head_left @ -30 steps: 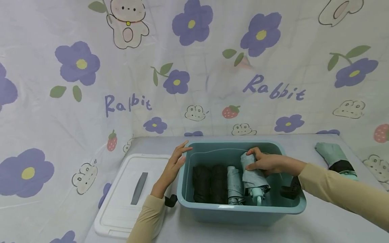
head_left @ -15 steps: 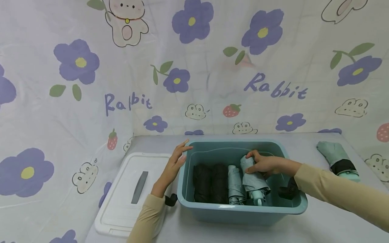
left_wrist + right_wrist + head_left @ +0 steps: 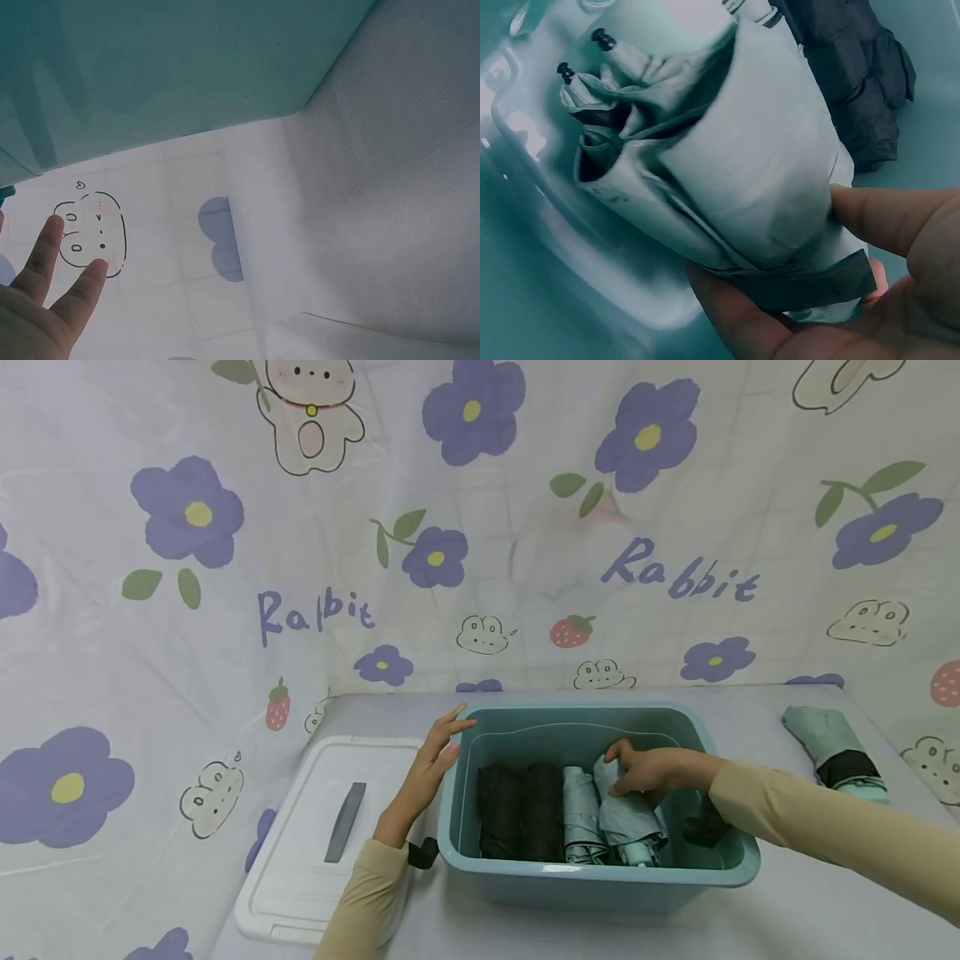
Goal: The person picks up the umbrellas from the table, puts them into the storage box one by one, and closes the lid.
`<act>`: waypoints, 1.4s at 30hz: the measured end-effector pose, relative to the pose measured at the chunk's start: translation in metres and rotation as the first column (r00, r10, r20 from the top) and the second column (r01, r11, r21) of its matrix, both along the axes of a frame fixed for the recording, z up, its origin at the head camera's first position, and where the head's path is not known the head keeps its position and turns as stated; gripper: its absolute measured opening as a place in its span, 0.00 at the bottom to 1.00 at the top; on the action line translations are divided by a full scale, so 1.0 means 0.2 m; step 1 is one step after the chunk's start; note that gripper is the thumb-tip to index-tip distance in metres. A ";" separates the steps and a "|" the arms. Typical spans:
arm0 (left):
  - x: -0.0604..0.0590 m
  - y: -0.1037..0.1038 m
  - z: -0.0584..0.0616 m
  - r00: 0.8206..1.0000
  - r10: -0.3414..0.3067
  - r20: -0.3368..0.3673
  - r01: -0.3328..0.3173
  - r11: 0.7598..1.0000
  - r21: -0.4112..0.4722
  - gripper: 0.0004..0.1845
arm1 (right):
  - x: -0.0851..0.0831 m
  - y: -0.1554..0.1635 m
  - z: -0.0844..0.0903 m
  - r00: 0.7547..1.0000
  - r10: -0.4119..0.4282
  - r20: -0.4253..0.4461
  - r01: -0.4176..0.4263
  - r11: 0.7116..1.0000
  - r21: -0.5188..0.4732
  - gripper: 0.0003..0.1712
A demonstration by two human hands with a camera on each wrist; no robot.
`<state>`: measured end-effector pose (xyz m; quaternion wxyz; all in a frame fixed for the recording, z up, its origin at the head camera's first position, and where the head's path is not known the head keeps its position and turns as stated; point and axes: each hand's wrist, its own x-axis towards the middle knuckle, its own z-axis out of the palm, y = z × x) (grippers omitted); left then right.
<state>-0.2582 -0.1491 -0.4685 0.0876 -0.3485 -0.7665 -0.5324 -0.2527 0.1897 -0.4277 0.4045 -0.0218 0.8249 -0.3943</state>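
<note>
**Umbrella half-seated in bin: watch for snag/tip**

Your right hand grips the pale green folded umbrella, fingers and thumb curled round its far end; it lies slanted inside the teal bin, touching a second pale umbrella, w/ two black umbrellas further left. Left hand is flat w/ straight fingers against the bin's left wall, holding nothing.

Risks, my read:
- Umbrella sits tilted, handle end by the near wall. Let go now and it may stay propped or roll onto its neighbour.
- Loose fabric + rib tips bunch near the bin wall; pushing hard could catch them or unroll the folds.
- Strap under your palm looks loose, could snag.
- Left hand only braces; a strong push could slide the bin on the cloth.

Surface/room: worktop covered in pale cloth, backdrop printed w/ purple flowers + "Rabbit". White lid lies left of the bin, another green umbrella far right.
</note>
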 end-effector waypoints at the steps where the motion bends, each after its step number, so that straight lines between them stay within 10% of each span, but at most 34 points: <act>1: 0.00 0.00 0.00 1.000 0.000 0.001 0.000 1.000 0.001 0.20 | 0.00 -0.01 0.00 1.000 0.004 0.000 -0.004 1.000 0.011 0.28; 42: 0.01 0.01 0.01 1.000 0.004 0.012 -0.004 1.000 0.005 0.21 | -0.03 -0.08 -0.03 0.992 0.113 -0.047 -0.097 0.960 0.261 0.29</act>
